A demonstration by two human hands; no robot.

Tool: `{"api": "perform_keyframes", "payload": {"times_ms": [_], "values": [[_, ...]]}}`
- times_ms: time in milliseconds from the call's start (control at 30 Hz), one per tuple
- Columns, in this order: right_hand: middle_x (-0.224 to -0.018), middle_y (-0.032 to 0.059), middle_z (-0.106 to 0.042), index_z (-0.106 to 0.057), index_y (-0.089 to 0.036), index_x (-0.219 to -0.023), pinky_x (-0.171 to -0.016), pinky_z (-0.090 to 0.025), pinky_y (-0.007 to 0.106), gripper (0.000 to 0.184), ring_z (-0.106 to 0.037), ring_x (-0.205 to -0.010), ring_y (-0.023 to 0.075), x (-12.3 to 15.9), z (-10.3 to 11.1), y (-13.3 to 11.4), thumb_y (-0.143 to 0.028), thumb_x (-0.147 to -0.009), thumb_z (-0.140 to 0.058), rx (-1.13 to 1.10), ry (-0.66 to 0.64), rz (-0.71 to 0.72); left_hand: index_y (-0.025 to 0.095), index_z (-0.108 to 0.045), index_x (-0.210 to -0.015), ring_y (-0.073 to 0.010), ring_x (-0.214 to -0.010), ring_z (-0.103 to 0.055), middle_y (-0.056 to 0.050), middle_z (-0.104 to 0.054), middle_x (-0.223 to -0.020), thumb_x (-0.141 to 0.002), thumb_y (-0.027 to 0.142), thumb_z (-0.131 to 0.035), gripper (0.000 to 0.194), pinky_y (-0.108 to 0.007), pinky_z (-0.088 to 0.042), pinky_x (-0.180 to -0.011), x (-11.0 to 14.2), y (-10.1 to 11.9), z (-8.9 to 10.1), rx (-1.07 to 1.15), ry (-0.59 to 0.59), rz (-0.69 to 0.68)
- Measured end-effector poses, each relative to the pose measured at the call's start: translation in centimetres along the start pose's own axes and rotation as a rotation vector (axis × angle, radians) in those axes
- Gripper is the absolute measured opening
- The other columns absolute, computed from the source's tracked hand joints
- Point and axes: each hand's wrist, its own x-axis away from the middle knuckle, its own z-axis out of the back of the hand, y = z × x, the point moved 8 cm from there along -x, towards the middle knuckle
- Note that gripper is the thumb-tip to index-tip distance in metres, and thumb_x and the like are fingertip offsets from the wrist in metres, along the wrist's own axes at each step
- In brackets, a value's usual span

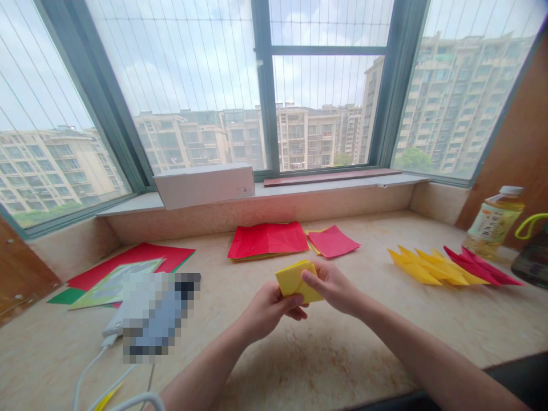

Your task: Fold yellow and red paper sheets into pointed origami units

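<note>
A small folded square of yellow paper (294,278) is held up over the counter between my two hands. My left hand (270,305) grips its lower left side, thumb on the front face. On the right edge, my right hand (330,283) pinches it, the thumb lying across the front. Beyond the hands lie a red paper sheet (269,238) with yellow under it and a smaller red square (334,242) with yellow beneath. Folded yellow paper boats (430,267) and dark red ones (482,267) stand in a row to the right.
At left are red paper (171,255), green paper (66,295) and a blurred-out device (160,319) beside white cables (81,365). A drink bottle (492,222) and a dark container (533,257) stand far right. A white box (205,185) sits on the windowsill (317,191).
</note>
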Motion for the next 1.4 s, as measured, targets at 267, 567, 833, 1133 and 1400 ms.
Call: {"api": "perform_keyframes", "payload": {"times_ms": [267,567,833,1133,1400], "values": [[-0.067,-0.001,-0.055,-0.063,-0.013,-0.089,-0.046,-0.034,0.018,0.047,-0.045,-0.053,0.0076,0.8,-0.8,0.2,-0.059,-0.09,-0.054,0.157,-0.248,-0.139,0.009,-0.07,-0.096,-0.0227,-0.076,-0.074,-0.015,-0.075,-0.087,-0.081,0.054,-0.068,0.047,-0.028,-0.056,-0.066,1.2,-0.6,-1.1,-0.024,-0.246,0.135],[-0.057,-0.0044,-0.048,-0.061,-0.014,-0.081,-0.04,-0.032,0.017,0.047,-0.041,-0.045,0.0065,0.3,0.9,-0.1,-0.06,-0.089,-0.054,0.215,0.099,0.027,0.012,-0.058,-0.076,-0.0149,-0.043,-0.062,-0.006,-0.065,-0.05,-0.08,0.069,-0.057,0.058,-0.021,-0.045,-0.043,0.1,0.2,0.5,-0.138,0.108,-0.047],[-0.047,-0.0009,-0.055,-0.058,-0.014,-0.063,-0.039,-0.034,0.018,0.062,-0.047,-0.037,0.0075,1.1,-1.6,1.3,-0.065,-0.093,-0.04,0.258,-0.228,-0.135,0.013,-0.055,-0.072,-0.0197,-0.048,-0.066,-0.006,-0.063,-0.054,-0.084,0.067,-0.052,0.056,-0.026,-0.048,-0.044,0.1,1.1,0.6,0.035,0.144,-0.124],[-0.046,0.0008,-0.056,-0.061,-0.013,-0.064,-0.038,-0.035,0.018,0.067,-0.047,-0.036,0.008,1.1,-1.4,1.1,-0.069,-0.092,-0.036,0.227,-0.171,-0.105,0.013,-0.054,-0.05,-0.0112,-0.033,-0.051,-0.009,-0.06,-0.042,-0.085,0.076,-0.035,0.075,-0.02,-0.033,-0.038,0.2,0.3,0.3,-0.148,0.014,-0.003],[-0.048,0.0006,-0.056,-0.061,-0.013,-0.072,-0.037,-0.033,0.02,0.071,-0.044,-0.035,0.0087,0.8,-1.5,1.9,-0.075,-0.089,-0.032,0.176,-0.191,-0.119,0.012,-0.059,-0.06,-0.0128,-0.036,-0.054,-0.005,-0.058,-0.044,-0.086,0.075,-0.037,0.072,-0.021,-0.035,-0.04,1.2,0.8,-1.7,-0.012,-0.209,-0.02]]}}
